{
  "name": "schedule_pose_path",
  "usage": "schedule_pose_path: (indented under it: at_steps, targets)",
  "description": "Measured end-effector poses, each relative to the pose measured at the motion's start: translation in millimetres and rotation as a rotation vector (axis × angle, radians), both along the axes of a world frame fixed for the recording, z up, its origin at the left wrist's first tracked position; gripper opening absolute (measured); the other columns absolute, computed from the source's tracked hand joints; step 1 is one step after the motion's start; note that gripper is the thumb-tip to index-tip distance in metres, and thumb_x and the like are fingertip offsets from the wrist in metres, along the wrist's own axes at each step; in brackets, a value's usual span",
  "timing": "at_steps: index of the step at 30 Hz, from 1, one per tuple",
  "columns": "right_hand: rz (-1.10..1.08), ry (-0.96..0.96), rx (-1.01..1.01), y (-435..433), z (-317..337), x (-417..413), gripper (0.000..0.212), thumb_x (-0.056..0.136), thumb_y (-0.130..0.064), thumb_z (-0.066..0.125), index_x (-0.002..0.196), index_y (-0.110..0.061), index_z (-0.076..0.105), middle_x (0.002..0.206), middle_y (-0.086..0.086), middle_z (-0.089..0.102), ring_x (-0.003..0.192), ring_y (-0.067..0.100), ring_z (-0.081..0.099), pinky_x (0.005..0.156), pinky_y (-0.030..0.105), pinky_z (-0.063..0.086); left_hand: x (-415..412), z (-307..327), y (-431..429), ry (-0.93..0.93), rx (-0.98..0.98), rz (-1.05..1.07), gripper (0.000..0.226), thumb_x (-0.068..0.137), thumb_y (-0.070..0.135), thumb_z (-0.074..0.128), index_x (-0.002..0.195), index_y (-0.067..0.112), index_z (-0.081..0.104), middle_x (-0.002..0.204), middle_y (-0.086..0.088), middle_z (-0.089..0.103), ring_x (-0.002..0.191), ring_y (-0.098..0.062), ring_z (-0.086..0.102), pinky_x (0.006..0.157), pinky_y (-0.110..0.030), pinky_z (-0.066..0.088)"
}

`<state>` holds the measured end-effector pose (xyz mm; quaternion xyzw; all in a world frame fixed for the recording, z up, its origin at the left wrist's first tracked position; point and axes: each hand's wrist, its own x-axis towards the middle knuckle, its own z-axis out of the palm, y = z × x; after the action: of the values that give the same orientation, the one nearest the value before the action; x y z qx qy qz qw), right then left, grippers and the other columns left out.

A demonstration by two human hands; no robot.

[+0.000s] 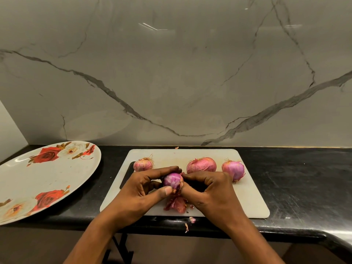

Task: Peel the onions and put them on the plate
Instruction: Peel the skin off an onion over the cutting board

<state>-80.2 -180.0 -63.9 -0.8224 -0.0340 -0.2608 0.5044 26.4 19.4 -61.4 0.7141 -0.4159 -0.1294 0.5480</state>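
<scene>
Small red onion point(172, 181), lower centre of frame, is clamped between both hands just above the white cutting board point(247, 197). Left hand point(146, 189) wraps it from the left, fingers curled over the top and thumb point(167, 190) pressed on the near side. Reads as the steadying hold. Right hand point(211, 189) closes on it from the right, fingertips bunched at its lower end, probably tugging skin; exact contact is hidden behind the knuckles. Glossy purple flesh is showing, so I judge it mostly peeled.

Wrists angle inward and palms face each other. Forearms rise from the bottom edge.

Pile of skins point(176, 204) lies on the board directly beneath, so the work is likely kept there to catch waste. Along the board's far side sit the left onion point(142, 164), big onion point(201, 165) and right onion point(233, 170), all in dry skin. Floral plate point(38, 180) is at frame left on the black counter point(295, 178), apart from the board, with none of the onions on it.
</scene>
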Motion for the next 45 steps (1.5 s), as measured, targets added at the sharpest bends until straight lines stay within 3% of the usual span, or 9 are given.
schedule_pose_path:
  at_steps: [4, 9, 12, 17, 21, 26, 32, 39, 45]
  targets:
    - [-0.068, -0.008, -0.027, -3.4, -5.7, 2.0, 0.012, 0.097, -0.023, 0.074, 0.100, -0.025, 0.085, 0.078, -0.009, 0.079, 0.068, 0.018, 0.074, 0.059, 0.046, 0.061, -1.0, 0.8, 0.0, 0.016, -0.034, -0.009, 0.047, 0.095, 0.015, 0.071, 0.140, 0.024, 0.065, 0.140, 0.010, 0.069, 0.134, -0.013, 0.062, 0.108, -0.035, 0.055]
    - [-0.092, -0.004, -0.018, -2.8, -4.7, 1.9, 0.016, 0.096, -0.019, 0.073, 0.102, -0.028, 0.084, 0.084, -0.012, 0.081, 0.076, 0.014, 0.077, 0.067, 0.042, 0.064, -0.4, 0.4, 0.4, 0.018, -0.060, 0.001, 0.048, 0.094, 0.015, 0.071, 0.141, 0.021, 0.065, 0.140, 0.008, 0.069, 0.134, -0.014, 0.062, 0.107, -0.032, 0.055]
    - [-0.104, -0.005, 0.026, -2.5, -3.7, 1.2, 0.021, 0.096, -0.016, 0.071, 0.106, -0.030, 0.082, 0.089, -0.015, 0.081, 0.082, 0.007, 0.077, 0.072, 0.034, 0.066, 0.0, -0.1, -0.9, 0.011, -0.062, 0.030, 0.049, 0.092, 0.017, 0.072, 0.140, 0.023, 0.064, 0.138, 0.011, 0.070, 0.132, -0.012, 0.063, 0.105, -0.030, 0.055]
    - [-0.081, -0.042, 0.020, -0.7, 0.1, -1.1, 0.020, 0.091, -0.029, 0.081, 0.111, -0.028, 0.081, 0.097, -0.018, 0.080, 0.092, -0.002, 0.075, 0.079, 0.018, 0.062, -0.8, -0.7, -1.5, 0.005, -0.071, 0.059, 0.050, 0.091, 0.016, 0.075, 0.139, 0.024, 0.065, 0.136, 0.013, 0.070, 0.131, -0.012, 0.063, 0.102, -0.028, 0.057]
    - [-0.093, -0.048, -0.019, -2.7, -1.7, 0.5, 0.019, 0.094, -0.028, 0.079, 0.112, -0.025, 0.081, 0.098, -0.016, 0.080, 0.094, 0.001, 0.076, 0.080, 0.023, 0.063, -1.8, -0.8, -0.6, -0.006, -0.073, 0.076, 0.049, 0.090, 0.017, 0.075, 0.136, 0.028, 0.066, 0.133, 0.016, 0.071, 0.129, -0.012, 0.064, 0.099, -0.025, 0.057]
    - [-0.080, -0.047, -0.018, -4.1, -4.4, 2.7, 0.014, 0.097, -0.024, 0.074, 0.111, -0.023, 0.080, 0.097, -0.015, 0.079, 0.091, 0.006, 0.077, 0.077, 0.030, 0.065, -1.1, -1.6, -0.7, -0.001, -0.069, 0.080, 0.048, 0.089, 0.019, 0.075, 0.136, 0.027, 0.067, 0.133, 0.014, 0.070, 0.129, -0.015, 0.064, 0.100, -0.030, 0.059]
    - [-0.128, -0.052, -0.102, -1.6, -3.7, 2.4, 0.014, 0.101, -0.021, 0.069, 0.111, -0.022, 0.078, 0.096, -0.012, 0.077, 0.091, 0.000, 0.073, 0.076, 0.014, 0.059, -1.1, -2.7, -1.0, -0.025, -0.072, 0.083, 0.047, 0.090, 0.019, 0.075, 0.136, 0.027, 0.067, 0.133, 0.014, 0.070, 0.128, -0.014, 0.065, 0.100, -0.031, 0.059]
    - [-0.091, -0.004, 0.087, -3.3, -3.8, 3.9, 0.013, 0.102, -0.012, 0.067, 0.107, -0.019, 0.077, 0.094, -0.010, 0.078, 0.093, 0.002, 0.077, 0.076, 0.026, 0.065, -0.1, -2.6, 0.2, 0.004, -0.107, 0.058, 0.047, 0.091, 0.016, 0.073, 0.132, 0.037, 0.070, 0.135, 0.011, 0.070, 0.130, -0.017, 0.064, 0.100, -0.029, 0.058]
    - [-0.071, 0.031, 0.253, -5.8, -2.6, 5.5, 0.013, 0.101, -0.011, 0.067, 0.109, -0.017, 0.076, 0.098, -0.004, 0.079, 0.094, 0.012, 0.079, 0.078, 0.033, 0.067, 0.0, -0.9, 1.1, 0.010, -0.125, 0.031, 0.045, 0.095, 0.015, 0.072, 0.138, 0.026, 0.067, 0.141, 0.010, 0.066, 0.132, -0.018, 0.063, 0.101, -0.033, 0.059]
